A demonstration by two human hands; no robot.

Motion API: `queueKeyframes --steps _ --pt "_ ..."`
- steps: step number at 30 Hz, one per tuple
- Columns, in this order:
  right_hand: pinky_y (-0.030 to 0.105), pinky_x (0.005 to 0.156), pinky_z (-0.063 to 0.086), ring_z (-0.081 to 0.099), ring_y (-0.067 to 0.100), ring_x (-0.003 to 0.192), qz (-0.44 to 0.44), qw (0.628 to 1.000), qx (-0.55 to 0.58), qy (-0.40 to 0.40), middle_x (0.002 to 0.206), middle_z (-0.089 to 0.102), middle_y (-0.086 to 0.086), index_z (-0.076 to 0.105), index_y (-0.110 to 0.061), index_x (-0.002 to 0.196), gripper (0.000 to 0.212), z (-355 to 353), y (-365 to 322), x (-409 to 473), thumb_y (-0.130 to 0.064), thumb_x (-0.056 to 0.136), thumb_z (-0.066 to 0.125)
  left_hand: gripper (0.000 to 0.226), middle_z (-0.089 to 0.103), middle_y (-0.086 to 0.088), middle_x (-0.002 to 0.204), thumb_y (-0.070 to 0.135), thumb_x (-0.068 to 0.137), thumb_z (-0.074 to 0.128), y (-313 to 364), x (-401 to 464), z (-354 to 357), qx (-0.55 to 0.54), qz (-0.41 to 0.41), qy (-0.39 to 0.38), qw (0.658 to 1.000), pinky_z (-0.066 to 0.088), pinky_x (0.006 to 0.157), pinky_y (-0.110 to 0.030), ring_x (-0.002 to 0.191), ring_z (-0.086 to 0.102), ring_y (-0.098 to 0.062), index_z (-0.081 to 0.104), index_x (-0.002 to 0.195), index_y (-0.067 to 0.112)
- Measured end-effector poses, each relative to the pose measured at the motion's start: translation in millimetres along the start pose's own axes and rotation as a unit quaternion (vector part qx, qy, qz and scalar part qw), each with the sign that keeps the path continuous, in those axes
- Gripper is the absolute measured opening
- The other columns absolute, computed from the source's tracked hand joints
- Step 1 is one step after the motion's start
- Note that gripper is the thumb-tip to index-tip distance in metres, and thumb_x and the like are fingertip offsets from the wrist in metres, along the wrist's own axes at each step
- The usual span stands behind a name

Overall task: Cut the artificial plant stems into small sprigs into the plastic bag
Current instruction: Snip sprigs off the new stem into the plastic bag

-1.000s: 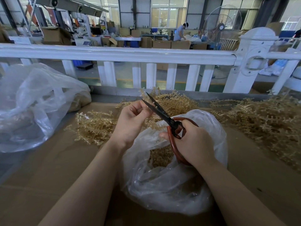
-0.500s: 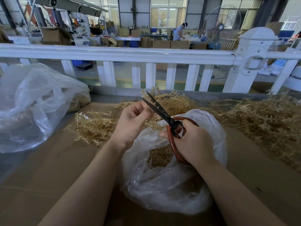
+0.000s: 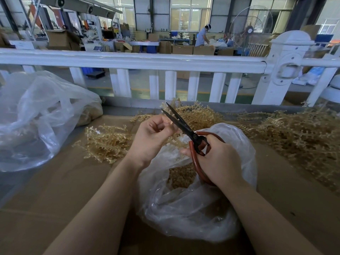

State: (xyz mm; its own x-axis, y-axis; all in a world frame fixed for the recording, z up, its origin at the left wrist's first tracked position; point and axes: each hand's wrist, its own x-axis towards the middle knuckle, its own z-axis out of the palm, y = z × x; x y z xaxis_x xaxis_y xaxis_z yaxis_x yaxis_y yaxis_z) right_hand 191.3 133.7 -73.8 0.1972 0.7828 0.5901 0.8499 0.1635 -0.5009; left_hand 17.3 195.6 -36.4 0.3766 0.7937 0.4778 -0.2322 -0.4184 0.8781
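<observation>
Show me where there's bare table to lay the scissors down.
Bare cardboard table lies near left, bordered by the big plastic bag, the left stem pile and the left forearm. Another strip lies near right, below the right stem pile. Crowded: the middle bag and the far edge under the fence.

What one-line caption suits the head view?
Left hand pinches beige plastic stem; right hand holds open red-handled black scissors above clear plastic bag.

Two hands: the left (image 3: 152,137) and the right (image 3: 219,159). One pair of scissors (image 3: 185,129). Two plastic bags, one near (image 3: 184,214) and one far left (image 3: 36,115). Three heaps of stems: left (image 3: 106,142), middle (image 3: 200,115), right (image 3: 301,137). One counter (image 3: 55,199). One fence (image 3: 128,60). One fan (image 3: 252,30).
</observation>
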Motion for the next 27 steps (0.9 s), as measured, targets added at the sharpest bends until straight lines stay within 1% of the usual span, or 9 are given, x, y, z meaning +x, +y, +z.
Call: queueKeyframes --steps 3,5,7,11,16,19,22,25,27 --pt "0.009 0.064 0.043 0.057 0.001 0.070 -0.001 1.000 -0.003 0.003 0.082 0.063 -0.019 0.069 -0.022 0.096 0.062 0.6 0.9 -0.1 -0.078 0.072 0.059 0.025 0.074 0.007 0.076 -0.006 0.095 0.057 -0.6 -0.3 0.2 -0.006 -0.002 0.002 1.000 0.048 0.070 -0.011 0.069 0.064 0.000 0.065 0.079 0.011" --pt "0.015 0.066 0.049 0.059 0.003 0.070 -0.003 1.000 -0.011 0.010 0.082 0.067 -0.015 0.069 -0.021 0.095 0.061 1.3 1.5 -0.3 -0.078 0.073 0.059 0.020 0.074 0.005 0.079 -0.005 0.095 0.058 -1.2 -0.1 -0.4 -0.011 -0.007 0.005 1.000 0.049 0.072 -0.014 0.073 0.066 -0.003 0.064 0.081 0.008" --pt "0.018 0.067 0.050 0.058 0.004 0.070 0.002 1.000 -0.018 0.013 0.081 0.068 -0.014 0.069 -0.022 0.093 0.062 1.4 1.9 -0.2 -0.079 0.073 0.057 0.019 0.075 0.002 0.083 -0.005 0.093 0.059 -1.9 0.8 -1.0 -0.019 -0.012 0.008 1.000 0.051 0.076 -0.017 0.078 0.068 -0.008 0.067 0.083 0.009" --pt "0.022 0.067 0.055 0.059 0.002 0.069 0.013 0.999 -0.028 0.006 0.079 0.066 -0.016 0.067 -0.025 0.091 0.057 1.9 3.2 1.5 -0.078 0.074 0.060 0.020 0.071 -0.001 0.079 -0.002 0.094 0.055 -2.6 2.3 -3.2 -0.038 -0.023 0.016 0.999 0.047 0.069 -0.014 0.071 0.062 -0.008 0.067 0.085 0.011" --pt "0.016 0.064 0.047 0.056 0.000 0.068 0.014 1.000 -0.015 0.005 0.079 0.059 -0.022 0.068 -0.025 0.092 0.074 0.5 -0.6 0.4 -0.090 0.068 0.044 0.006 0.073 0.002 0.082 0.012 0.089 0.064 -3.4 1.6 -4.9 -0.073 -0.020 0.030 0.997 0.047 0.068 -0.012 0.072 0.063 -0.004 0.070 0.089 0.010" --pt "0.011 0.059 0.039 0.053 0.000 0.063 0.015 1.000 -0.015 0.003 0.074 0.059 -0.020 0.068 -0.025 0.089 0.074 -0.2 -1.7 0.4 -0.091 0.067 0.042 0.017 0.073 0.005 0.081 0.005 0.091 0.063 -4.4 3.1 -6.5 -0.070 -0.014 0.041 0.997 0.047 0.069 -0.011 0.072 0.063 -0.002 0.071 0.082 0.016" --pt "0.013 0.060 0.042 0.054 0.000 0.065 0.018 1.000 -0.013 -0.004 0.076 0.059 -0.021 0.068 -0.025 0.091 0.075 0.4 -1.6 0.1 -0.091 0.067 0.042 0.026 0.072 0.006 0.078 0.003 0.092 0.061 -5.3 2.8 -7.3 -0.056 -0.010 0.042 0.998 0.046 0.068 -0.011 0.070 0.061 -0.001 0.072 0.077 0.021" --pt "0.016 0.061 0.043 0.054 0.001 0.066 0.007 1.000 -0.021 0.004 0.077 0.058 -0.021 0.069 -0.023 0.094 0.078 -0.2 -2.4 -0.4 -0.091 0.069 0.039 0.023 0.071 0.006 0.075 -0.002 0.092 0.059 -5.8 2.3 -7.9 -0.046 -0.004 0.049 0.998 0.047 0.066 -0.013 0.066 0.059 -0.002 0.069 0.078 0.014" --pt "0.013 0.059 0.039 0.051 -0.001 0.066 0.007 1.000 -0.027 0.003 0.077 0.054 -0.023 0.067 -0.026 0.094 0.076 -0.7 -2.7 -0.4 -0.091 0.069 0.037 0.016 0.072 0.004 0.077 -0.004 0.090 0.060 -6.9 2.5 -8.3 -0.036 0.002 0.045 0.998 0.048 0.068 -0.014 0.068 0.061 -0.004 0.069 0.083 0.007"
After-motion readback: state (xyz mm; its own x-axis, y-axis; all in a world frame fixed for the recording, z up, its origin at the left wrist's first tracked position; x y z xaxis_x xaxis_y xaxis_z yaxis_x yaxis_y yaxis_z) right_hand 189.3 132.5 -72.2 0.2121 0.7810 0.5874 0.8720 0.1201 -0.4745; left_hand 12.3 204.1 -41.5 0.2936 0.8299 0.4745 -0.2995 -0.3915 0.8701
